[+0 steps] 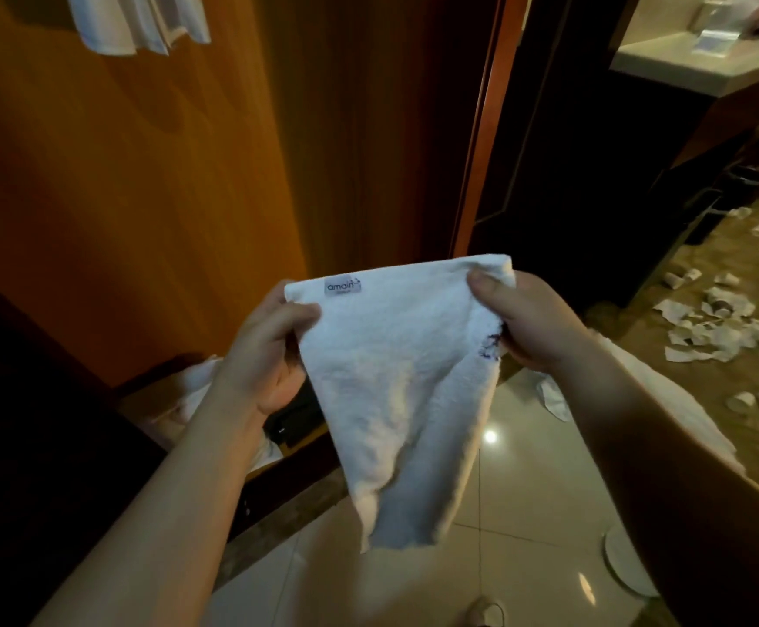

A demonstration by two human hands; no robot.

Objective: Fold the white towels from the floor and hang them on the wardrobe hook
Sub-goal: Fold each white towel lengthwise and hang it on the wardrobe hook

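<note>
Single head-worn wide-angle view, forward and downward, close above both hands, wardrobe door [142, 196] ahead.

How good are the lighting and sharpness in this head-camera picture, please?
Head view: dim and warm; glare spots on the floor tiles; wide-angle bending at the edges; the towel, held by left hand and right hand, is sharp, its label readable.

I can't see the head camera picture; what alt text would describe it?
Two bare hands, left hand and right hand, hold a folded white towel by its top corners before an orange wooden wardrobe door. More white towels hang above; paper scraps litter the floor.
</note>
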